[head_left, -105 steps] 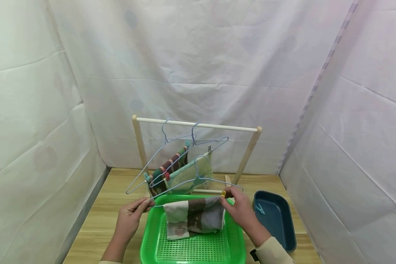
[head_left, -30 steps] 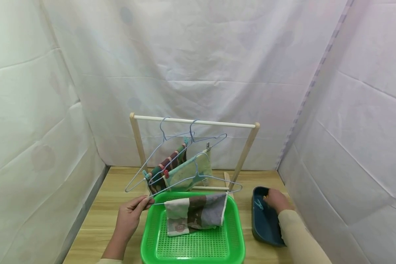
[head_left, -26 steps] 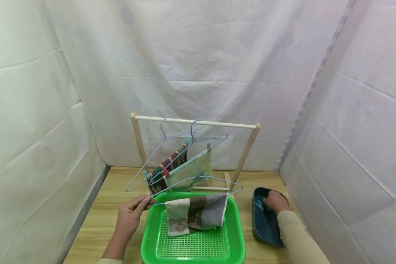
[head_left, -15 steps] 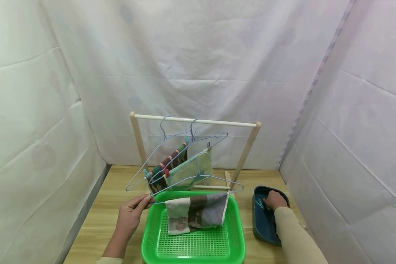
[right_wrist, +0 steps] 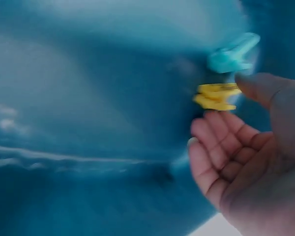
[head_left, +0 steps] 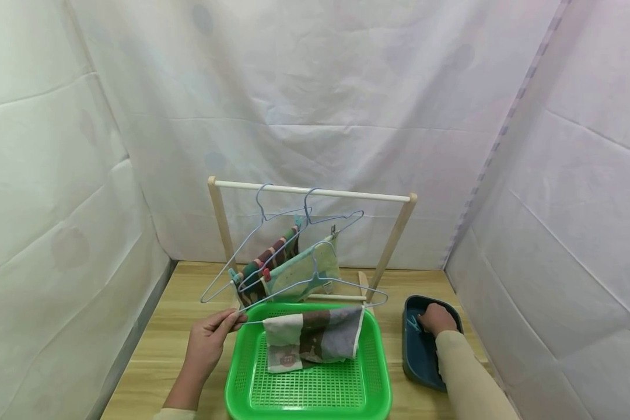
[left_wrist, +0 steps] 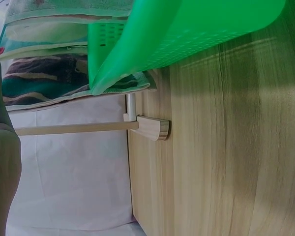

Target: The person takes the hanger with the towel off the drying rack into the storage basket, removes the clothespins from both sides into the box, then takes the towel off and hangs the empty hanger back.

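Observation:
In the head view my left hand (head_left: pixel 210 338) pinches the left end of a blue wire hanger (head_left: pixel 315 280). A white, brown and grey cloth (head_left: pixel 312 338) is draped over the hanger's lower bar, above a green basket (head_left: pixel 231 385). My right hand (head_left: pixel 437 319) reaches into a dark blue tray (head_left: pixel 422 361) at the right. The right wrist view shows a yellow clothespin (right_wrist: pixel 216 96) between that hand's thumb and fingertips, beside a light-blue clothespin (right_wrist: pixel 231 56). Only part of my left hand (left_wrist: pixel 2 157) shows in the left wrist view; its fingertips are cut off.
Behind the basket stands a wooden rack with a white rail (head_left: pixel 341 194). Two hangers on it carry a camouflage cloth (head_left: pixel 268 262) and a pale green cloth (head_left: pixel 304 271), held by clothespins. White fabric walls (head_left: pixel 315 87) enclose the wooden table (head_left: pixel 157 350).
My right hand, earlier at the cloth's right corner with the yellow clothespin, has moved right into the blue tray. Lately it has barely moved. My left hand keeps its hold on the hanger.

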A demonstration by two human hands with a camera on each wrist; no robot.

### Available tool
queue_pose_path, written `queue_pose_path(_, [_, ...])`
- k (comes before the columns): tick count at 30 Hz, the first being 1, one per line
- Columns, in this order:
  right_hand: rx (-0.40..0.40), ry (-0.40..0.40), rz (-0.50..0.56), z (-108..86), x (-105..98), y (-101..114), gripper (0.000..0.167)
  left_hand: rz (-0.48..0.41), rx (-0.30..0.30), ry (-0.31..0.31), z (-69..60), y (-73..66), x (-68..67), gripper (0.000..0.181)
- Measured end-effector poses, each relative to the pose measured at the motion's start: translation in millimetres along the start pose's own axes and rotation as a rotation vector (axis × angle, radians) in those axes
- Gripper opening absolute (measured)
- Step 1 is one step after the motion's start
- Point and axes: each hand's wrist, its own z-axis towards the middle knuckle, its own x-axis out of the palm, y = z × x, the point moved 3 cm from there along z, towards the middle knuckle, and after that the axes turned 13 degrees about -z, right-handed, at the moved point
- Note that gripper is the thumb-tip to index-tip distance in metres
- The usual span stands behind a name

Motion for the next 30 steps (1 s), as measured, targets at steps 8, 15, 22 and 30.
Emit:
queue_pose_path(8, [0.053, -0.182, 0.020, -75.7, -61, 53, 0.046, -0.002, 0.003, -0.001, 0.5, 1.3, -0.2, 0.024])
queue_pose_path(15, [-0.047, -0.340, 0.076, -159.4, -99, 119, 0.042, -0.021, 0.002, -0.001, 0.7, 0.7, 0.8, 0.025])
queue_pose_path(22, [-0.195, -0.423, 0.142, -204.0, -109, 180, 0.012, -0.002, 0.007, -0.013, 0.7, 2.7, -1.1, 0.024])
queue_pose_path(30, [-0.579, -0.631, 0.047, -218.0, -99, 241, 0.023, 0.010, 0.023, 0.011, 0.6, 2.4, 1.2, 0.024])
